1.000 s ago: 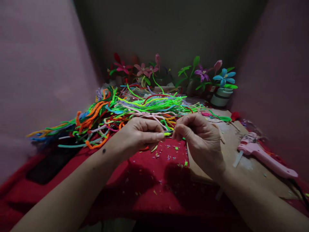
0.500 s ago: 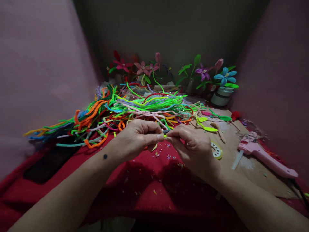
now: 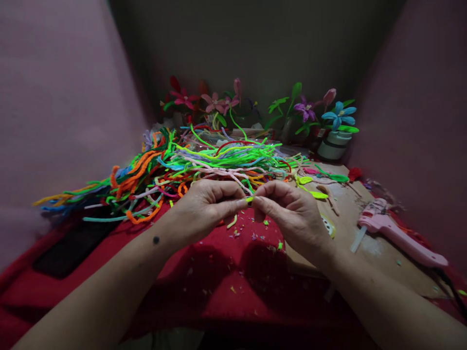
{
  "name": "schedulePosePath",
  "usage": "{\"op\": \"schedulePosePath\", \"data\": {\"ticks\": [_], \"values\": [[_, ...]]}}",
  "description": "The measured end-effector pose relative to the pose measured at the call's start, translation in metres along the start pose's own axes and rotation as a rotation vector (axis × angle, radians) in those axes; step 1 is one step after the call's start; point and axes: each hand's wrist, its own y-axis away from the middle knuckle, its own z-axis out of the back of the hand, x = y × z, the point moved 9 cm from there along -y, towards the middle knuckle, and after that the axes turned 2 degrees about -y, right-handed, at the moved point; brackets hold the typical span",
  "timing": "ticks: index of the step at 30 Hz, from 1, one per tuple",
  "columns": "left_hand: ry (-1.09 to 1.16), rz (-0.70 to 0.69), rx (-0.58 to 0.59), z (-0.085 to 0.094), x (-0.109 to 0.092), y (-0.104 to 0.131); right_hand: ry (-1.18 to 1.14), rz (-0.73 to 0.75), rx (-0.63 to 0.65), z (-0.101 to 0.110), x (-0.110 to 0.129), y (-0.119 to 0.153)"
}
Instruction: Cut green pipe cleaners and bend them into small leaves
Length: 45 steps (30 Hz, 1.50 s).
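Observation:
My left hand (image 3: 215, 201) is closed in a pinch at the middle of the view, thumb against forefinger. Between its fingertips shows one end of a short yellow-green piece of pipe cleaner (image 3: 249, 199). My right hand (image 3: 288, 209) pinches the other end, its thumb and forefinger nearly touching the left fingertips. Most of the piece is hidden by the fingers. Under the hands, the red cloth (image 3: 233, 287) carries small coloured scraps of fluff. Beyond the hands lies a heap of pipe cleaners (image 3: 233, 158) in many colours.
A pink glue gun (image 3: 404, 238) rests on a brown board (image 3: 372, 262) at the right, near a round yellow-rimmed disc (image 3: 328, 226) and yellow-green leaf shapes (image 3: 318, 195). A dark flat phone-like slab (image 3: 69, 250) lies at left. Pipe-cleaner flowers (image 3: 339, 116) stand at the back.
My right fingers have shifted on the yellow-green piece, and more of it shows. A thin grey sliver between the hands is no longer visible. Fresh green scraps lie on the cloth below my right hand.

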Motion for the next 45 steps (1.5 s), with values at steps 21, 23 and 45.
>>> {"op": "schedulePosePath", "data": {"ticks": [21,23,45], "values": [[0.004,0.019,0.010,-0.012,0.000,-0.002,-0.810,-0.140,-0.190,0.031,-0.003,-0.022],[-0.011,0.044,0.059,-0.020,0.004,-0.001,-0.863,-0.177,-0.246,0.041,-0.002,-0.024],[-0.760,-0.070,0.007,0.021,0.037,0.004,-0.687,-0.533,-0.057,0.057,-0.018,-0.025]]}}
